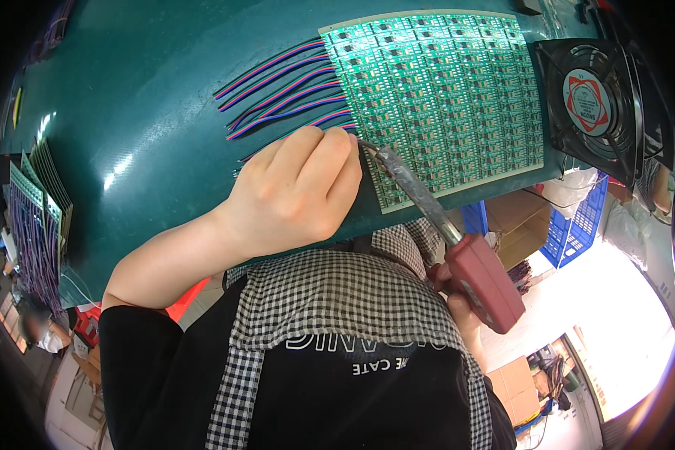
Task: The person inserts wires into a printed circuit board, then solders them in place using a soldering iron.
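A panel of small green circuit boards (442,97) lies on the green tabletop. Several flat multicoloured wires (281,86) run out to the left from its left edge. At the lower end of that row, my left hand (296,187) is closed in a pinch, and its curled fingers mostly cover the wire there; loose wire ends stick out beyond the knuckles. My right hand (466,319), partly hidden, is wrapped round the handle of a red soldering gun (487,281). The gun's barrel slants up to the left, with its tip beside my left fingertips at the panel's edge.
A black fan (589,101) stands close to the panel's right side. On the table's left edge, more boards (41,199) stand upright with wires hanging down. Below the table at right are a blue crate (574,229) and a cardboard box (514,386). Another person (45,330) shows at far left.
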The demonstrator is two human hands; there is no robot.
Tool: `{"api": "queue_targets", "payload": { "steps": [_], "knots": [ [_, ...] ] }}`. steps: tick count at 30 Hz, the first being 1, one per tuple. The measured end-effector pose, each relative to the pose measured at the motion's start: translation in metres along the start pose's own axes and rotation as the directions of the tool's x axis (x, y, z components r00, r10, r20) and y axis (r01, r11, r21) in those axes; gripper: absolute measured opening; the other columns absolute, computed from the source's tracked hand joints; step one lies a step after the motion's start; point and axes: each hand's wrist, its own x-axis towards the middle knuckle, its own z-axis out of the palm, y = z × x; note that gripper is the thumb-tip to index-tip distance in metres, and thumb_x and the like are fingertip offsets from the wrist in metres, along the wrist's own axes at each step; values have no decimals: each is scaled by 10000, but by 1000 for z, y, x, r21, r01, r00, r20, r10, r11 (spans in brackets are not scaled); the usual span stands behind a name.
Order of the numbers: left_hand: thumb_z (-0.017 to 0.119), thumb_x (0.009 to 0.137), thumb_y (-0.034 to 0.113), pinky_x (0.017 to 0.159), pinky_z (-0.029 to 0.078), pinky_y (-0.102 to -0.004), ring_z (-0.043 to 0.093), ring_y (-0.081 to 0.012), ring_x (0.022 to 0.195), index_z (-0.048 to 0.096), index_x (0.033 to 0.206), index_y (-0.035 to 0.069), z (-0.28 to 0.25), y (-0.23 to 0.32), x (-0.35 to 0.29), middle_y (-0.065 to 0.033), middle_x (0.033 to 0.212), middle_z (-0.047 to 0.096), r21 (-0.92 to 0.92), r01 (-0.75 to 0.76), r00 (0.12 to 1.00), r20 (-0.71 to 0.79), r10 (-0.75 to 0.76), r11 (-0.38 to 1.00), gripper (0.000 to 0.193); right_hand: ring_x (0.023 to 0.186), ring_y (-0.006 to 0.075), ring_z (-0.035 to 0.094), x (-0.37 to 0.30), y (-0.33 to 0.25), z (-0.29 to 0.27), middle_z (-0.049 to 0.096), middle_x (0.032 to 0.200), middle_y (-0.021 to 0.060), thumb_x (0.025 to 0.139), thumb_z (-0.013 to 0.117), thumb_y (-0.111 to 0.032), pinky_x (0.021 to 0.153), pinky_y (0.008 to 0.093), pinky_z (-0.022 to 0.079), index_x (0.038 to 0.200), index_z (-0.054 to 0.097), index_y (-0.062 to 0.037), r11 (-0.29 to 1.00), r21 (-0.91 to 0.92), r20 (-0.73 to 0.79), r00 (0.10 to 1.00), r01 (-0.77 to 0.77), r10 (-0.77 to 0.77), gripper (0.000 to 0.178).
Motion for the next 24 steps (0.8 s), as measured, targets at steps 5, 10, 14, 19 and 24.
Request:
{"api": "queue_targets", "payload": {
  "steps": [5,10,14,19,24],
  "knots": [
    [644,643,4,465,433,-194,510,-123,608,596,711,-25,-2,0,0,-67,774,533,5,-15,1000,9,15,1000,88,809,261,681,17,-25,6,680,968,132,755,709,-538,698,327,524,1211,547,29,969,235,-74,993,-76,96,746],
    [636,634,6,465,430,-195,506,-123,608,592,685,-17,0,0,0,-70,777,539,5,-14,1000,-1,14,1000,71,803,261,681,10,-17,5,682,959,132,758,708,-531,702,331,524,1225,538,31,958,260,-53,989,-120,138,750],
    [634,631,13,462,428,-199,502,-125,605,588,676,-14,-1,0,0,-72,778,542,-3,-7,1000,2,7,1000,71,817,267,680,10,-10,3,676,1008,137,758,708,-526,703,332,525,1227,539,26,1000,-4,-12,1000,-16,16,743],
    [622,618,33,458,415,-206,496,-134,610,586,684,-19,-1,2,1,-76,783,543,15,-4,1000,23,4,1000,92,862,284,679,12,-27,2,658,1087,153,745,725,-514,714,343,528,1226,542,21,910,355,31,975,-215,218,743],
    [617,610,39,458,413,-207,497,-139,616,589,697,-26,-3,5,1,-80,785,542,25,-3,999,41,2,1000,113,880,293,677,8,-13,10,651,1104,168,726,743,-512,736,359,530,1218,546,25,979,175,-78,990,-100,115,755]
  ]
}}
